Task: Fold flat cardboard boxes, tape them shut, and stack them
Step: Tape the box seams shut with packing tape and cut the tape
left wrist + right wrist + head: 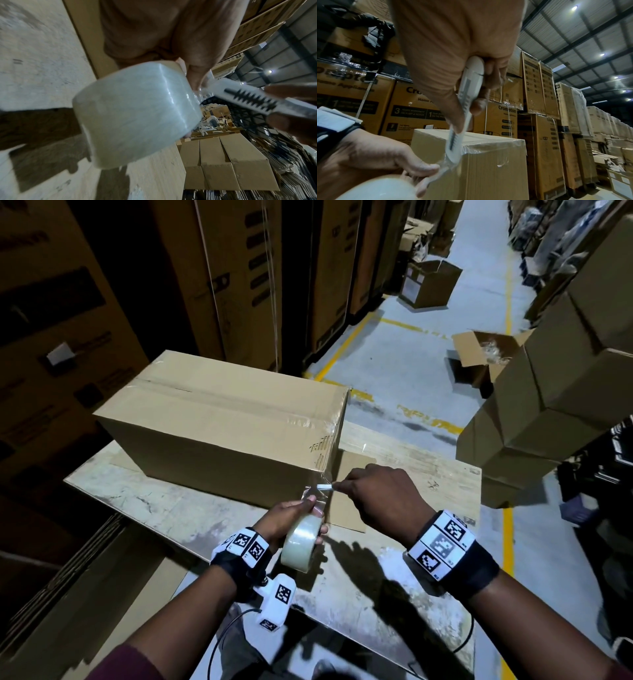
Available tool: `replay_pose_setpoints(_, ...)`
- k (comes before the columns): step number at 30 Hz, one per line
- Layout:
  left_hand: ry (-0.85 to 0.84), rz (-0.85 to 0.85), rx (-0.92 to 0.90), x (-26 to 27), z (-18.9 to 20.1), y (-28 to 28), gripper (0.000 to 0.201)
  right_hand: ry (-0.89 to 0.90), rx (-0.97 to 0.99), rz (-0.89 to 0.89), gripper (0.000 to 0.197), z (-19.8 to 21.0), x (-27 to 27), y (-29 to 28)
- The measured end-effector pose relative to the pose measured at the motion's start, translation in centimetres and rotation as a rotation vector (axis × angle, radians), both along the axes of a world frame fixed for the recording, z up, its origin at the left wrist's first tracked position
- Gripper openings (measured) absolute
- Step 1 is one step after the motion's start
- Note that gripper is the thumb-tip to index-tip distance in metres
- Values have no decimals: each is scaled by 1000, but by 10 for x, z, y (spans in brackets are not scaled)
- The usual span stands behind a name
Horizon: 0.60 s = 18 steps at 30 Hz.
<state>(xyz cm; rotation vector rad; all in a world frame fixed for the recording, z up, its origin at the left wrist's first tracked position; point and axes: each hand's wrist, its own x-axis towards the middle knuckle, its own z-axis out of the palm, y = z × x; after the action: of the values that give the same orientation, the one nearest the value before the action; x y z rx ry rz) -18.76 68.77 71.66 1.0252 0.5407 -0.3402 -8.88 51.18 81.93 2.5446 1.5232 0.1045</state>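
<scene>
A closed cardboard box (219,422) (489,162) stands on the worn table (191,515), with clear tape along its top seam and down its right end. My left hand (291,515) grips a roll of clear tape (301,542) (137,115) near the box's front right corner; a strip of tape stretches from the roll to the box. My right hand (373,494) (462,54) holds a white utility knife (324,486) (254,100) (467,102), its tip at the stretched tape between roll and box.
A flat cardboard sheet (346,501) lies on the table under the hands. Tall stacks of printed cartons (239,285) (423,102) stand behind the table. Plain boxes (555,392) are stacked at the right. Open boxes (479,357) sit on the floor aisle. Flat cardboard (75,577) is piled at the left.
</scene>
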Motion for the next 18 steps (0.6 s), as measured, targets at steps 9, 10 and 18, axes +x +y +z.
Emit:
replay_pose_setpoints(9,-21,-21,-58,-4,-6,5,36,293,98,-106,21,-43,25,-58)
replay_pose_setpoints(10,-24,-30,-66,-4,-7,6,38,349,171,-89,21,-49,25,-67)
replay_pose_setpoints(18,-24,-58,-71,-5,-8,8,35,234,232,-50,29,-86,19,-29)
